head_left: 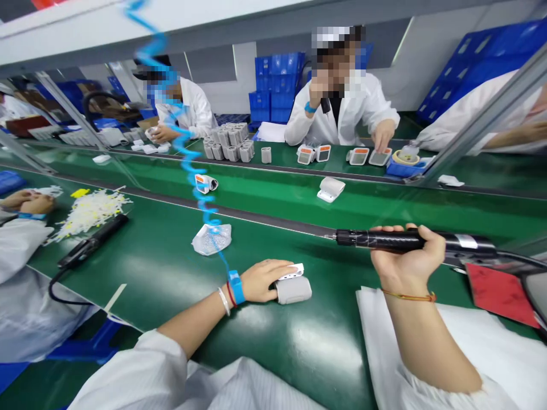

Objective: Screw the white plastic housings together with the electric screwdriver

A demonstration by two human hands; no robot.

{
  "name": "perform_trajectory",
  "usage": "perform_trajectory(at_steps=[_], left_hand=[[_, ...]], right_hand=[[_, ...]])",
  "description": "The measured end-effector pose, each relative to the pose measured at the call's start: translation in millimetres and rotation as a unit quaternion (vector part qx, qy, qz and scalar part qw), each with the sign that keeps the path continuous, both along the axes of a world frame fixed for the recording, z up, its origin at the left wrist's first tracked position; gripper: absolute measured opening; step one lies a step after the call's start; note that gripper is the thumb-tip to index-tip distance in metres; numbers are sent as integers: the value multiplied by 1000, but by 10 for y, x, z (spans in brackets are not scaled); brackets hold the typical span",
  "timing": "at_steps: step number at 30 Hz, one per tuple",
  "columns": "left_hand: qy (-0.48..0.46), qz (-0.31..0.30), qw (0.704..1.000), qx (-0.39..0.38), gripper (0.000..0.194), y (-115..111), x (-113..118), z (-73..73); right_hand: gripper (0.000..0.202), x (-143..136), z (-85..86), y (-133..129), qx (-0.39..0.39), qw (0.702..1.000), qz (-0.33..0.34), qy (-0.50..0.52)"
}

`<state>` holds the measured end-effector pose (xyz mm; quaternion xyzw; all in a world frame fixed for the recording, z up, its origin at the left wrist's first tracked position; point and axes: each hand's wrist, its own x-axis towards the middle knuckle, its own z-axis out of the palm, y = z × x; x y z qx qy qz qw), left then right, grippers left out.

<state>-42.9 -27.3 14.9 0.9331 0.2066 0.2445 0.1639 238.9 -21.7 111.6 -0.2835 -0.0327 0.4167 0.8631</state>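
I see one black screwdriver in the curled right hand, its one label unreadable from my distance, left hand pinching one grey case with one white part, on green table

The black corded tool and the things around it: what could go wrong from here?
The black corded tool lies across an upturned right-hand grip, so it might slip if bumped. Its thin tip could scratch the grey case at the left-hand grip if lowered carelessly. The blue coiled cord runs to the left wristband and, in this view, crosses a white tray of small bits; it might snag and scatter them.
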Motion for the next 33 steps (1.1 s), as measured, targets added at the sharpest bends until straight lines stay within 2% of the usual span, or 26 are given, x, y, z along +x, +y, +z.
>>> perform_trajectory(at_steps=[3,5,9,13,17,25,33], left_hand=[[-51,72,996,-16,47,-3,349,-146],[-73,120,989,-50,44,8,569,-186],[-91,167,975,-120,52,23,790,-112],[-95,137,981,-96,48,3,751,-21],[-75,101,991,-47,44,-12,690,8],[-10,82,996,-24,43,-23,697,128],[9,70,997,-13,41,-47,725,195]], right_hand=[[13,-19,94,-82,7,1000,1,0],[14,-14,161,-158,16,1000,3,-9],[19,-4,321,-370,49,996,9,-73],[22,-91,445,-555,68,978,25,-197],[18,-248,431,-589,82,956,68,-273],[23,-424,192,-445,79,944,88,-309],[21,-435,170,-421,78,941,86,-318]])
